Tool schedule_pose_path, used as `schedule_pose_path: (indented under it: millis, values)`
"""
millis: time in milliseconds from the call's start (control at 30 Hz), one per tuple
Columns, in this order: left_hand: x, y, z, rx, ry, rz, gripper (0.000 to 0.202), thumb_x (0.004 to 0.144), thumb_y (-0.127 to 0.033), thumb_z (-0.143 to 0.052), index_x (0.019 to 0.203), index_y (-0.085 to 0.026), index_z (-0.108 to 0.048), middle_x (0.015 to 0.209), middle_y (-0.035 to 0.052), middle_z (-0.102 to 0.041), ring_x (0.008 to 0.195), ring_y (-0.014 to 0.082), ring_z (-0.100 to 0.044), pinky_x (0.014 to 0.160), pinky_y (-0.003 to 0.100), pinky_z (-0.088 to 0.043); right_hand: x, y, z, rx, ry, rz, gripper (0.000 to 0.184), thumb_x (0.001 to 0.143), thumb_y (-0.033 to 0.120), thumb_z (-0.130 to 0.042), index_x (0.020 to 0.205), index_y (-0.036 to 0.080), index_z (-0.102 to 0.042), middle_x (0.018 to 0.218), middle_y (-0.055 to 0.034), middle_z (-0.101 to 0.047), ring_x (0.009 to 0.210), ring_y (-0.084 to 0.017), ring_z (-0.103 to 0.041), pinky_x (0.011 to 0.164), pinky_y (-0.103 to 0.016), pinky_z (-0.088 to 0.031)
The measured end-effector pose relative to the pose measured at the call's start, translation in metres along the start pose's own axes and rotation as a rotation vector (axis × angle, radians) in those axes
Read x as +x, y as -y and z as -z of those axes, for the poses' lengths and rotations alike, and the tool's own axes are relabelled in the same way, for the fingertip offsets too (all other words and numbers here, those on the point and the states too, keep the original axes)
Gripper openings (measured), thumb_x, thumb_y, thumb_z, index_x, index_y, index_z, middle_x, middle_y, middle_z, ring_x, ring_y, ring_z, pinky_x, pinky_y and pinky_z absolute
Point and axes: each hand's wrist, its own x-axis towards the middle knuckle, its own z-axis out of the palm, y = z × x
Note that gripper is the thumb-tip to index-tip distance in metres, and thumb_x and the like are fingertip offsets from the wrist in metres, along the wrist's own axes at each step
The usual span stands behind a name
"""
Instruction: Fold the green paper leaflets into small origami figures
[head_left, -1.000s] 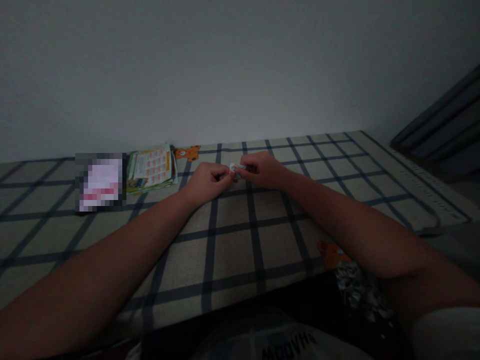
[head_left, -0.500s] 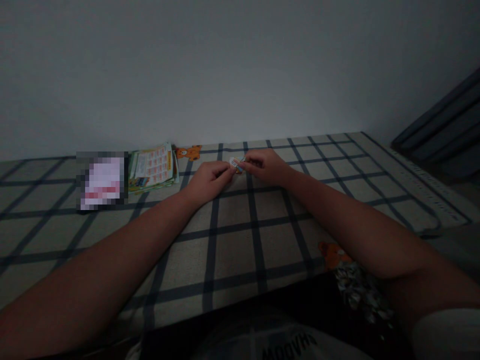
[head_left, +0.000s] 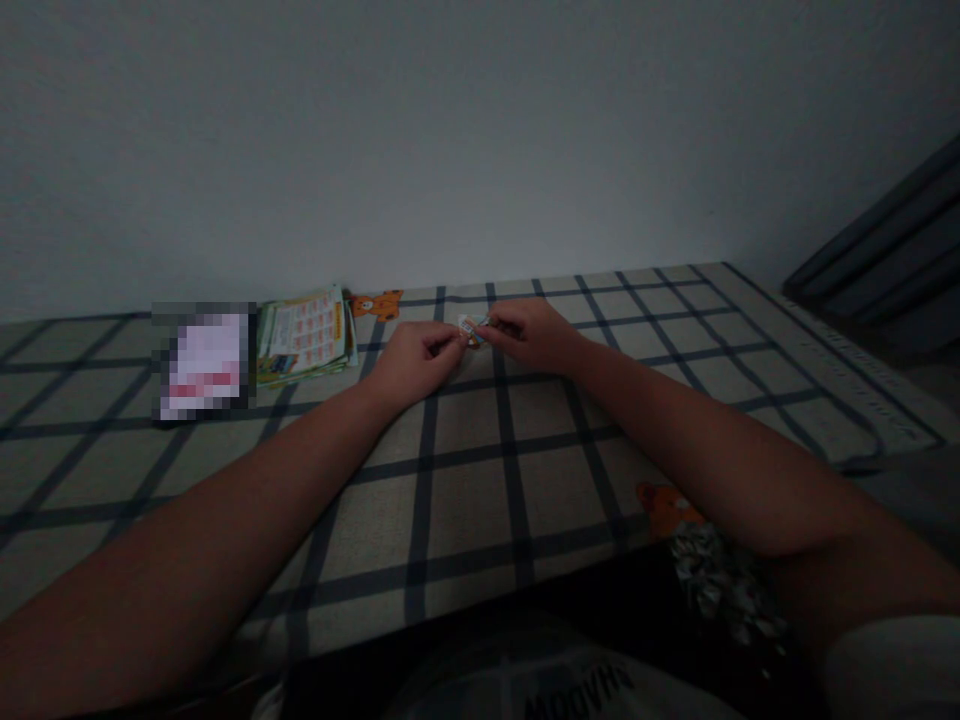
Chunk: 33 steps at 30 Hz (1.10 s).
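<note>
The room is dim. Both my arms stretch forward over a checked cloth (head_left: 465,470). My left hand (head_left: 417,360) and my right hand (head_left: 531,334) meet near the far wall, fingers curled in a pinch. Between their fingertips sits a small white piece with coloured print (head_left: 469,328), too small to name. Both hands hold it just above the cloth.
A stack of green printed booklets (head_left: 304,334) lies left of my hands, beside a blurred pale patch (head_left: 204,362). Orange bear prints mark the cloth at the back (head_left: 376,303) and front right (head_left: 664,508). The wall is close behind. A dark slatted thing (head_left: 885,270) stands at right.
My hands have shifted slightly away from me, and the small piece has turned a little between the fingertips. Nothing else has moved.
</note>
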Motion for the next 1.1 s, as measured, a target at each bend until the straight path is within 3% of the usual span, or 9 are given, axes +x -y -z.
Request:
schedule_pose_path:
  millis: [67,233,367,533,900,1100]
  values:
    - [0.0,0.001,0.0,-0.016,0.009,-0.016,0.035,0.091,-0.042,-0.055,0.074,-0.016,-0.071,0.064,0.0023,-0.063,0.063,0.0159,-0.056,0.059,0.027,-0.039,0.0,0.0,0.0,0.02,0.015,0.004,0.043,0.102,0.055,-0.045,0.077,0.02,-0.05,0.068,0.0011,-0.048,0.065,-0.013,-0.041,0.063,-0.029,-0.027]
    - [0.0,0.004,-0.001,-0.065,-0.063,-0.048,0.04,0.091,-0.048,-0.062,0.114,-0.019,-0.076,0.107,0.0099,-0.077,0.092,0.0208,-0.068,0.074,0.03,-0.051,-0.001,0.0,-0.002,0.004,0.097,0.033,0.04,0.102,0.05,-0.048,0.075,0.02,-0.051,0.068,0.0009,-0.052,0.065,-0.013,-0.043,0.064,-0.029,-0.028]
    - [0.002,0.005,-0.002,-0.046,-0.086,-0.113,0.036,0.093,-0.051,-0.063,0.103,-0.02,-0.079,0.1,0.0087,-0.078,0.088,0.0193,-0.069,0.073,0.029,-0.051,-0.001,-0.005,-0.002,-0.023,0.102,0.029,0.04,0.102,0.05,-0.048,0.077,0.019,-0.055,0.072,-0.0009,-0.056,0.068,-0.014,-0.045,0.066,-0.029,-0.03]
    - [0.003,0.004,-0.003,-0.055,-0.162,-0.099,0.035,0.093,-0.052,-0.063,0.094,-0.021,-0.08,0.094,0.0064,-0.078,0.086,0.0188,-0.069,0.077,0.03,-0.051,0.0,-0.006,0.0,-0.032,0.059,0.05,0.046,0.105,0.053,-0.044,0.081,0.018,-0.063,0.079,-0.0036,-0.063,0.076,-0.016,-0.051,0.073,-0.03,-0.035]
    - [0.002,0.004,-0.004,-0.109,-0.256,0.013,0.041,0.09,-0.059,-0.066,0.095,-0.019,-0.076,0.098,0.0072,-0.078,0.092,0.0204,-0.069,0.082,0.031,-0.054,0.003,0.0,0.001,0.085,-0.064,-0.039,0.048,0.101,0.058,-0.05,0.087,0.018,-0.074,0.078,-0.0035,-0.067,0.073,-0.015,-0.054,0.071,-0.028,-0.038]
    - [0.005,0.014,-0.009,-0.313,-0.307,0.09,0.039,0.088,-0.056,-0.071,0.099,-0.018,-0.07,0.097,0.0066,-0.076,0.088,0.0187,-0.07,0.08,0.031,-0.057,0.003,0.001,0.005,0.136,-0.135,-0.118,0.046,0.099,0.054,-0.054,0.084,0.015,-0.072,0.072,-0.0027,-0.062,0.07,-0.014,-0.053,0.07,-0.028,-0.038]
